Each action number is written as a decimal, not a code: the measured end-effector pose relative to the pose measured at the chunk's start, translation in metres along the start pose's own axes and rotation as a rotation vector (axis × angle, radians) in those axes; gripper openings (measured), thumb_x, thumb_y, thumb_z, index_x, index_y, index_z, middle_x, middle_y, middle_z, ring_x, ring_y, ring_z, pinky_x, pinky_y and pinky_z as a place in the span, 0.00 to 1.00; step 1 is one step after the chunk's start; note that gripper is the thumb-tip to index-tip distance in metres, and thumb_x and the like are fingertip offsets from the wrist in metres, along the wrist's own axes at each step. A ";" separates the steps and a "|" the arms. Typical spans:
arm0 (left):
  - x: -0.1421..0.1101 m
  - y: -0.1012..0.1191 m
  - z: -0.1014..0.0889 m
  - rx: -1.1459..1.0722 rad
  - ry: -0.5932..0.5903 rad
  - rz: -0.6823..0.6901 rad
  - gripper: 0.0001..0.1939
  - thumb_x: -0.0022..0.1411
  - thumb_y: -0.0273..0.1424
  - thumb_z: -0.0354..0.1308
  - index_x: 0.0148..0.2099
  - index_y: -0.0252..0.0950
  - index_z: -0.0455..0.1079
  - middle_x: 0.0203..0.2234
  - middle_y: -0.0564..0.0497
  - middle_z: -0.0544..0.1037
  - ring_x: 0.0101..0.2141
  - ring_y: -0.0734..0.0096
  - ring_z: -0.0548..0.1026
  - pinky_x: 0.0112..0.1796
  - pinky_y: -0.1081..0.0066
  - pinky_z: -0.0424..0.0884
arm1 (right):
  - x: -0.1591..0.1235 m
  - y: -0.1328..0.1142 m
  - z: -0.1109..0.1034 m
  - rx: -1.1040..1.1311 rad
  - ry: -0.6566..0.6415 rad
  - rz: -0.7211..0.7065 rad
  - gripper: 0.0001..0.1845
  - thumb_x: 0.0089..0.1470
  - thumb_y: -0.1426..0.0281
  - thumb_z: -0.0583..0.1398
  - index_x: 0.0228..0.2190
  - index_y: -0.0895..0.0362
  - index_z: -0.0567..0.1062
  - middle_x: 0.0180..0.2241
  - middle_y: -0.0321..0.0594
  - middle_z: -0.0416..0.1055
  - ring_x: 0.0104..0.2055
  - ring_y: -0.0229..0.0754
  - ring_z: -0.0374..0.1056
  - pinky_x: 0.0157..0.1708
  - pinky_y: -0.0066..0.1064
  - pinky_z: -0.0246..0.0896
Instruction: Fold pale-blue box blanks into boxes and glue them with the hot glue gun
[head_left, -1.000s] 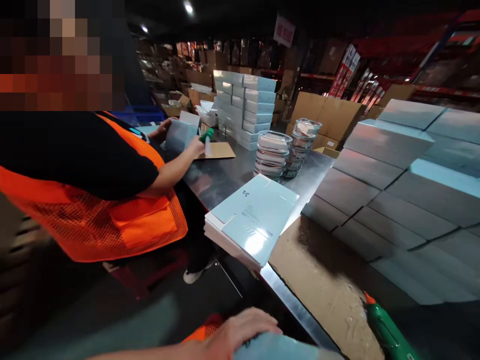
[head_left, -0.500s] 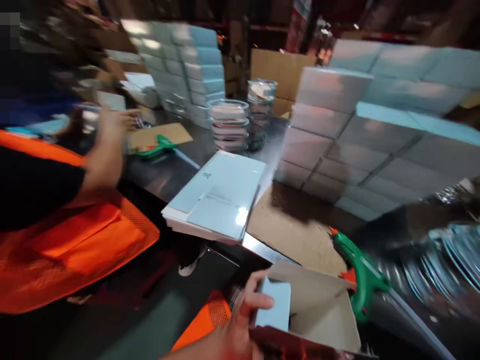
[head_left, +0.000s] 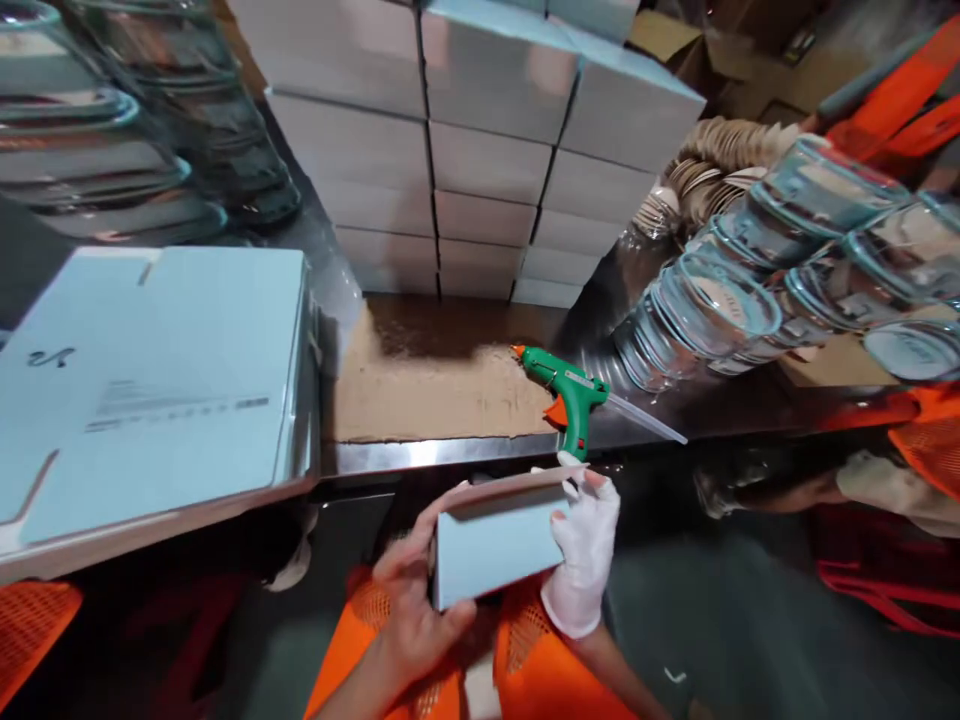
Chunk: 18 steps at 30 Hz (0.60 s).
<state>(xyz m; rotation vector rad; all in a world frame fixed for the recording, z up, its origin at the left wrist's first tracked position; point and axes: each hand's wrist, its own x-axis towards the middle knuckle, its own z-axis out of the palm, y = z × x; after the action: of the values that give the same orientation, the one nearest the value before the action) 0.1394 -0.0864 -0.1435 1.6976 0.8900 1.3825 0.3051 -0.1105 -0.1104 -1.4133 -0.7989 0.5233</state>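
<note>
A light cardboard box (head_left: 499,545) is held in front of my body, below the table's front edge. My bare left hand (head_left: 420,590) grips its left end, thumb along the near face. On the other end, my right hand (head_left: 585,545), in a white glove with bare fingertips, pinches the box near its raised upper flap. Just beyond, a green glue gun (head_left: 566,390) with an orange nozzle and trigger lies on its side, a clear glue stick (head_left: 646,418) sticking out of its back.
Under the glue gun lies a brown cardboard sheet (head_left: 427,385). Stacked white boxes (head_left: 480,160) rise behind it. Flat printed cartons (head_left: 172,370) are piled at left. Clear round containers (head_left: 712,300) crowd the right, and more (head_left: 82,130) stand at upper left. A person's arm (head_left: 795,495) shows at far right.
My view has swung right and down. The box has turned, its pale side now facing me, and my gloved right hand now shows on it. The co-worker at left has left the view.
</note>
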 end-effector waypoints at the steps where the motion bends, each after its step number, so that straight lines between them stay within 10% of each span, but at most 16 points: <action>1: 0.002 0.003 -0.002 -0.020 -0.033 0.043 0.23 0.74 0.51 0.54 0.64 0.49 0.61 0.63 0.35 0.72 0.60 0.48 0.79 0.50 0.51 0.83 | -0.002 -0.002 0.000 0.035 0.010 -0.001 0.27 0.64 0.61 0.59 0.61 0.48 0.60 0.66 0.53 0.67 0.62 0.55 0.73 0.56 0.52 0.73; 6: 0.008 0.003 -0.037 0.157 -0.130 0.243 0.09 0.69 0.39 0.65 0.49 0.46 0.74 0.57 0.42 0.77 0.48 0.57 0.84 0.39 0.66 0.84 | 0.010 -0.004 -0.031 -0.031 -0.173 0.061 0.25 0.68 0.60 0.58 0.62 0.50 0.65 0.62 0.54 0.73 0.53 0.52 0.79 0.49 0.45 0.76; 10: 0.008 -0.011 -0.061 0.293 0.049 0.170 0.08 0.66 0.32 0.66 0.47 0.43 0.76 0.52 0.43 0.79 0.44 0.58 0.84 0.35 0.67 0.83 | 0.076 -0.012 -0.059 -0.582 -0.047 -0.047 0.23 0.66 0.51 0.57 0.47 0.56 0.78 0.48 0.51 0.80 0.50 0.53 0.77 0.52 0.44 0.70; 14: 0.014 -0.021 -0.052 0.260 0.021 0.161 0.08 0.66 0.35 0.68 0.47 0.42 0.77 0.52 0.43 0.80 0.47 0.58 0.84 0.38 0.67 0.82 | 0.146 -0.027 -0.046 -1.018 -0.270 0.241 0.21 0.52 0.50 0.69 0.36 0.55 0.78 0.36 0.49 0.80 0.41 0.56 0.76 0.42 0.41 0.66; 18: 0.019 -0.029 -0.033 0.226 0.123 0.064 0.11 0.66 0.40 0.68 0.44 0.40 0.77 0.49 0.43 0.82 0.45 0.59 0.84 0.40 0.66 0.82 | 0.170 -0.027 -0.035 -0.663 -0.296 0.487 0.11 0.42 0.63 0.69 0.22 0.56 0.74 0.23 0.42 0.73 0.32 0.50 0.73 0.35 0.36 0.62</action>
<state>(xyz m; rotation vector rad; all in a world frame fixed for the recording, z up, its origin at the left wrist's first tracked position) 0.1083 -0.0520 -0.1564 1.8381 1.1053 1.4874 0.4373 -0.0099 -0.0530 -2.2041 -0.9092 0.9084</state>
